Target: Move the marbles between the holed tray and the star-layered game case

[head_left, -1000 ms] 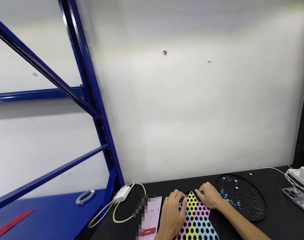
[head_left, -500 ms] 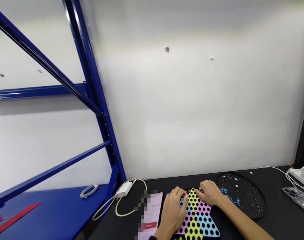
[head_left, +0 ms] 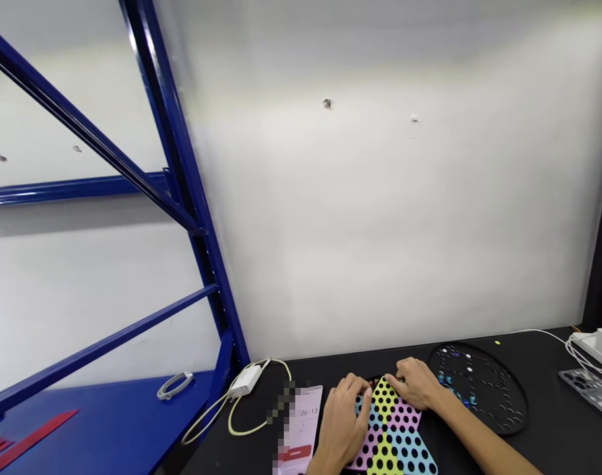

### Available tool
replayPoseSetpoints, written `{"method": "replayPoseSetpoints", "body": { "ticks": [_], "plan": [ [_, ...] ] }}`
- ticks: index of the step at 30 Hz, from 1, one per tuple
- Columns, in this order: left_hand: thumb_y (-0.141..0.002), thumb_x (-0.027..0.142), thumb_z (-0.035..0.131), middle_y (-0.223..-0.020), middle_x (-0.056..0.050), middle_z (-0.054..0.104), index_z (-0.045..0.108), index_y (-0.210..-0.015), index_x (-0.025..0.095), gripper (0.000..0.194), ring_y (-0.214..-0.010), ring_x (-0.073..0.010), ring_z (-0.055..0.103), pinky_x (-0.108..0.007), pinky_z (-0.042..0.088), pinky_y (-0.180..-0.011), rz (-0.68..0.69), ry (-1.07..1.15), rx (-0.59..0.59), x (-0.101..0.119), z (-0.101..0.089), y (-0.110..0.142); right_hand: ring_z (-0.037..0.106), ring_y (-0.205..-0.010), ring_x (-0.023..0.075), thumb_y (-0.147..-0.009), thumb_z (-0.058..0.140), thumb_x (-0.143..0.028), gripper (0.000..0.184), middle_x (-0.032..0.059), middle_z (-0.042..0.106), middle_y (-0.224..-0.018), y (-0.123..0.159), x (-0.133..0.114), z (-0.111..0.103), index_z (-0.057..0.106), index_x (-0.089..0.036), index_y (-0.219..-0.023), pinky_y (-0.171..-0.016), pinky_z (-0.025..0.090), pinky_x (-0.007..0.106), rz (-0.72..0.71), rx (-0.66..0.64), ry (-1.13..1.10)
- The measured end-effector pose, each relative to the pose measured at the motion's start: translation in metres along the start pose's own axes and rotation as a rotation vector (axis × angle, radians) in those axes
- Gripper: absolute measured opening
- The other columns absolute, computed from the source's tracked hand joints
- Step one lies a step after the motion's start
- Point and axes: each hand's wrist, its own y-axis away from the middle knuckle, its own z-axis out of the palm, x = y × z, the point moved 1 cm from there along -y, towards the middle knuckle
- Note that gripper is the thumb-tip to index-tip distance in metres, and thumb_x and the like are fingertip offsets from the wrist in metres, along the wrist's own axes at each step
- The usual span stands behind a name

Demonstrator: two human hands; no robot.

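Note:
A star-shaped Chinese checkers board (head_left: 386,429) in yellow, pink and blue, full of round black holes, lies on the black table. My left hand (head_left: 344,422) grips its upper left side, the thumb along the coloured surface and the fingers bent over the edge. Closed on the upper right side is my right hand (head_left: 419,384), its thumb by the yellow tip. A few small reddish pieces show between the hands, partly covered. Right of my right forearm sits a round black tray (head_left: 521,402) with blue marbles (head_left: 466,402) and a few white ones.
A phone (head_left: 305,422) showing a timer lies left of my left hand. Beyond it are a white adapter (head_left: 246,380) and cable. Another phone (head_left: 590,389) and white cables are at the right. A blue rack (head_left: 182,145) stands left, before a white wall.
The view has tilted slightly, so the wall and rack sit a little lower. Both hands keep nearly the same hold on the board. The phone's timer has advanced by one second.

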Motion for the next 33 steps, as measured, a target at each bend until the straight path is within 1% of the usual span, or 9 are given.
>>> {"method": "replayPoseSetpoints", "body": {
  "ticks": [5,8,10,15,19,23,27,30,33],
  "plan": [
    [-0.101,0.039,0.034,-0.091,-0.002,0.065,0.059,-0.084,0.024,0.034,-0.083,-0.0191,0.062,-0.032,0.045,-0.075,-0.011,-0.003,-0.011,0.001,-0.001,0.0,0.043,-0.052,0.0112,-0.098,0.035,-0.052,0.062,-0.0005,0.051,-0.055,-0.005,0.012,0.001,0.038,-0.02,-0.045,-0.056,0.028,0.027,0.093,0.154,-0.176],
    [-0.101,0.039,0.034,-0.09,-0.002,0.065,0.059,-0.083,0.024,0.034,-0.082,-0.0186,0.062,-0.031,0.045,-0.075,-0.014,-0.005,-0.005,-0.001,0.0,0.0,0.041,-0.051,0.0116,-0.098,0.033,-0.056,0.061,-0.0011,0.048,-0.053,-0.006,0.031,-0.015,0.035,-0.021,-0.047,-0.055,0.027,0.027,0.219,0.231,-0.219],
    [-0.101,0.038,0.035,-0.09,-0.002,0.065,0.059,-0.084,0.024,0.033,-0.083,-0.0187,0.062,-0.031,0.045,-0.075,-0.013,-0.002,-0.004,0.0,-0.001,0.0,0.043,-0.052,0.0127,-0.097,0.033,-0.056,0.061,-0.0003,0.051,-0.054,0.0,0.048,-0.03,0.036,-0.021,-0.048,-0.055,0.027,0.028,0.293,0.246,-0.143],
    [-0.1,0.036,0.036,-0.089,-0.002,0.066,0.06,-0.083,0.024,0.032,-0.081,-0.019,0.062,-0.031,0.045,-0.075,-0.009,0.006,-0.02,0.004,-0.004,-0.001,0.058,-0.07,0.0195,-0.099,0.033,-0.049,0.056,0.0062,0.063,-0.069,0.03,0.083,-0.047,0.046,-0.021,-0.052,-0.063,0.031,0.029,0.337,0.097,0.088],
    [-0.101,0.038,0.032,-0.089,-0.003,0.065,0.061,-0.083,0.024,0.036,-0.081,-0.0192,0.062,-0.031,0.044,-0.073,-0.015,0.01,-0.017,0.003,-0.002,-0.002,0.061,-0.081,0.0197,-0.101,0.031,-0.045,0.042,0.0045,0.067,-0.084,0.045,0.09,-0.044,0.058,-0.023,-0.076,-0.068,0.036,0.028,0.277,0.002,-0.006],
    [-0.103,0.038,0.028,-0.089,-0.003,0.065,0.061,-0.085,0.024,0.04,-0.083,-0.0192,0.061,-0.032,0.044,-0.075,-0.023,0.012,-0.024,0.0,0.0,-0.001,0.061,-0.089,0.0202,-0.101,0.029,-0.042,0.037,0.0043,0.066,-0.093,0.04,0.084,-0.05,0.058,-0.024,-0.088,-0.074,0.039,0.028,0.281,0.045,-0.024],
    [-0.103,0.037,0.028,-0.091,-0.003,0.065,0.06,-0.086,0.023,0.039,-0.085,-0.0196,0.061,-0.033,0.044,-0.077,-0.024,0.017,-0.041,0.0,0.0,-0.001,0.062,-0.092,0.0213,-0.101,0.03,-0.037,0.034,0.0069,0.063,-0.101,0.031,0.058,-0.057,0.06,-0.022,-0.097,-0.08,0.04,0.031,0.222,0.063,0.06],
    [-0.102,0.037,0.029,-0.092,-0.003,0.065,0.06,-0.086,0.023,0.038,-0.085,-0.0196,0.061,-0.033,0.044,-0.077,-0.018,0.019,-0.042,0.002,-0.002,-0.001,0.061,-0.09,0.0181,-0.101,0.031,-0.036,0.031,0.0043,0.061,-0.101,0.025,0.027,-0.052,0.06,-0.024,-0.1,-0.081,0.041,0.03,0.097,0.007,-0.019],
    [-0.102,0.037,0.03,-0.092,-0.003,0.065,0.06,-0.086,0.023,0.037,-0.085,-0.0197,0.061,-0.033,0.044,-0.077,-0.021,0.017,-0.047,0.001,-0.001,-0.001,0.059,-0.092,0.0177,-0.098,0.039,-0.037,0.025,0.0028,0.059,-0.1,0.022,0.0,-0.038,0.061,-0.026,-0.098,-0.08,0.042,0.029,-0.022,-0.1,-0.072]
  ]
}}
